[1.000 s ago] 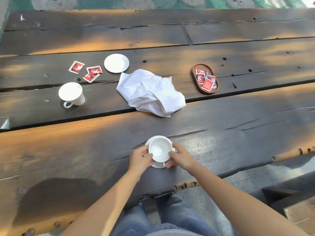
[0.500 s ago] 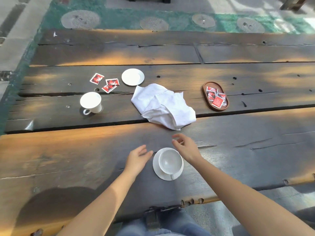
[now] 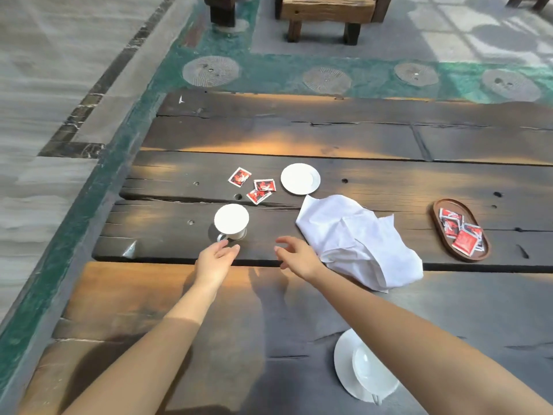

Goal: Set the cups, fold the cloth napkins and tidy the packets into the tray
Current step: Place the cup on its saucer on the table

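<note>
A white cup [image 3: 232,220] stands alone on the dark wooden table, its handle toward me. My left hand [image 3: 216,259] is open just in front of it, fingertips near the handle. My right hand [image 3: 297,255] is open a little to the right of the cup, beside a crumpled white cloth napkin [image 3: 356,238]. An empty white saucer [image 3: 300,178] lies behind the napkin. Three red packets [image 3: 254,185] lie loose left of that saucer. A brown oval tray [image 3: 474,253] at the right holds several red packets. Near me, a second cup [image 3: 369,371] sits on its saucer [image 3: 341,363], partly under my right forearm.
The table [image 3: 299,136] is made of rough planks with gaps and holes. Its left edge drops to a green-edged stone floor. A wooden bench [image 3: 327,13] stands beyond the far side.
Both hands let go of the near cup on its saucer and reached forward and left toward the far cup. The view tilted up and left.
</note>
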The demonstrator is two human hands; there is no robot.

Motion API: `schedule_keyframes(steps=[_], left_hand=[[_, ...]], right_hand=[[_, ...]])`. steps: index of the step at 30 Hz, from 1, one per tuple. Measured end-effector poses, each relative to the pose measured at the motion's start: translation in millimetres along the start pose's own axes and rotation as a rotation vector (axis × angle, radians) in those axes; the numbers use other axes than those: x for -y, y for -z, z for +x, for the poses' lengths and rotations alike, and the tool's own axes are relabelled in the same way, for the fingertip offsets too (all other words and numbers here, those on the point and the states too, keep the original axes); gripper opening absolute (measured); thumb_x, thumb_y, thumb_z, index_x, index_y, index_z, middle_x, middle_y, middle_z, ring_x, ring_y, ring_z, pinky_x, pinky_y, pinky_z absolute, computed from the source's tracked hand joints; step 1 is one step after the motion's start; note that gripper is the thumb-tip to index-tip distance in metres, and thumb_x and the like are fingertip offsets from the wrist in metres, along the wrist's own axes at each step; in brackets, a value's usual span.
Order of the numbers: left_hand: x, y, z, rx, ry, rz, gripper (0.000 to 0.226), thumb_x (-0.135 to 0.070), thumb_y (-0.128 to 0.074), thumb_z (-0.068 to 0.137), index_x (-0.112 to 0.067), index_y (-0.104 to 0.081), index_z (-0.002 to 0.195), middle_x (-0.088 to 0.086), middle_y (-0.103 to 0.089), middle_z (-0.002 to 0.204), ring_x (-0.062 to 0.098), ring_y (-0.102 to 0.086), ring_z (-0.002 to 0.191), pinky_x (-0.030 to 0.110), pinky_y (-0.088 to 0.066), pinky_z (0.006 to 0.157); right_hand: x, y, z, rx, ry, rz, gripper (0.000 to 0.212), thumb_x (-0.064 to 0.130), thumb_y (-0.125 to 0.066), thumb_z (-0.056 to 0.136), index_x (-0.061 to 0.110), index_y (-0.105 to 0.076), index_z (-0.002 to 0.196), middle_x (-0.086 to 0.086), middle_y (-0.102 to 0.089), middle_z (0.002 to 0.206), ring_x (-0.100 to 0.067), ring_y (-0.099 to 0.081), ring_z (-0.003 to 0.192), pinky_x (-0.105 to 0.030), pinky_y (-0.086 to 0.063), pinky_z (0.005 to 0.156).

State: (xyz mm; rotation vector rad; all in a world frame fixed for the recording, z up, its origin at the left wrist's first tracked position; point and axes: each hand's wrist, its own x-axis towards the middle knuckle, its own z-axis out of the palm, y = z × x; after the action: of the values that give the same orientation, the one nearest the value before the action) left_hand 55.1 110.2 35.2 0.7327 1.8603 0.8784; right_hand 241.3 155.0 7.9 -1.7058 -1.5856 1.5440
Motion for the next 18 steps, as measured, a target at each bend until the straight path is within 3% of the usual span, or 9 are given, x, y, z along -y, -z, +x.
schedule_keyframes(steps=[4, 10, 14, 18], left_hand=[[-12.6, 17.8, 54.1, -0.097, -0.03, 0.106, 0.038, -0.025, -0.065, 0.085, -0.012, -0.062, 0.121, 0.006, -0.07, 0.114, 0.023, -0.06, 0.111, 0.036, -0.042, 0.101], [-4.9, 21.7, 110.2, -0.047, 0.029, 0.191, 0.047, -0.031, -0.061, 0.086, -0.013, -0.055, 0.129, 0.008, -0.063, 0.126, 0.025, -0.054, 0.119, 0.038, -0.04, 0.104], [-2.4, 16.4, 131.6, -0.021, 0.035, 0.152, 0.038, -0.028, -0.059, 0.087, -0.012, -0.062, 0.121, 0.008, -0.067, 0.117, 0.028, -0.062, 0.108, 0.043, -0.047, 0.099], [0.2, 11.6, 140.8, -0.021, -0.038, 0.171, 0.024, -0.023, -0.057, 0.088, -0.01, -0.072, 0.102, 0.007, -0.071, 0.093, 0.027, -0.064, 0.095, 0.043, -0.052, 0.088]], right_hand=[[17.4, -23.9, 36.2, 0.048, -0.08, 0.061, 0.042, 0.031, -0.051, 0.093, 0.017, -0.047, 0.133, -0.002, -0.063, 0.083, -0.014, -0.061, 0.063, -0.022, -0.045, 0.057], [26.9, -55.6, 71.8, 0.09, -0.196, 0.187, 0.053, 0.031, -0.051, 0.095, 0.015, -0.032, 0.142, -0.011, -0.067, 0.097, -0.019, -0.063, 0.07, -0.024, -0.048, 0.061], [29.7, -68.7, 86.0, 0.075, -0.229, 0.246, 0.056, 0.032, -0.05, 0.095, 0.021, -0.027, 0.144, -0.01, -0.068, 0.097, -0.016, -0.063, 0.067, -0.022, -0.046, 0.059], [33.6, -74.4, 92.6, 0.061, -0.2, 0.254, 0.047, 0.029, -0.048, 0.095, 0.022, -0.034, 0.139, -0.008, -0.069, 0.097, -0.011, -0.063, 0.063, -0.015, -0.045, 0.053]])
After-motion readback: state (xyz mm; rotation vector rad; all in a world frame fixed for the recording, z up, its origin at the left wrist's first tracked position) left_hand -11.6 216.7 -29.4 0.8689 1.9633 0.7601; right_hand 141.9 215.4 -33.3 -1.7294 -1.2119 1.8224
